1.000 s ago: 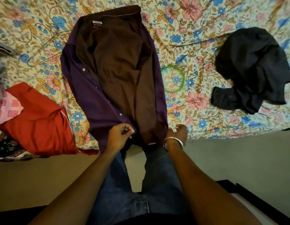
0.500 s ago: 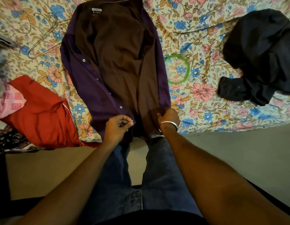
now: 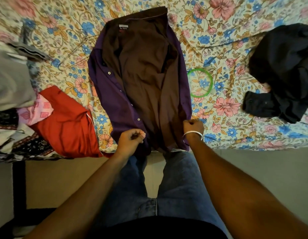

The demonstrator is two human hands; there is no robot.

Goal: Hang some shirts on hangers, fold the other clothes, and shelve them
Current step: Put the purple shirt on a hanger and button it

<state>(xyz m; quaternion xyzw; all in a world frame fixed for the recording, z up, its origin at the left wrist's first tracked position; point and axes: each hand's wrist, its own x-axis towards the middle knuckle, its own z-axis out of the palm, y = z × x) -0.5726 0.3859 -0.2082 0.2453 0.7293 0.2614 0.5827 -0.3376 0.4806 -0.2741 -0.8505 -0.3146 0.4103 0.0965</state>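
A purple button shirt [image 3: 115,100] lies open and face up on the floral bedsheet [image 3: 227,40], its brownish inside showing and its collar at the far end. My left hand [image 3: 130,140] pinches the left front edge near the hem. My right hand [image 3: 192,127], with a silver bangle on the wrist, grips the right front edge near the hem. Thin wire hangers [image 3: 72,59] lie on the sheet left of the shirt's shoulder.
A red garment [image 3: 67,121] lies at the bed's near left edge beside a pile of grey, pink and patterned clothes [image 3: 10,94]. A dark garment [image 3: 284,71] is heaped at the right. A green ring [image 3: 199,82] lies right of the shirt. Bare floor lies below the bed's edge.
My right hand has moved from the sheet beside the hem onto the shirt's right edge and now grips it. My left hand keeps its pinch. The camera view shifted slightly.
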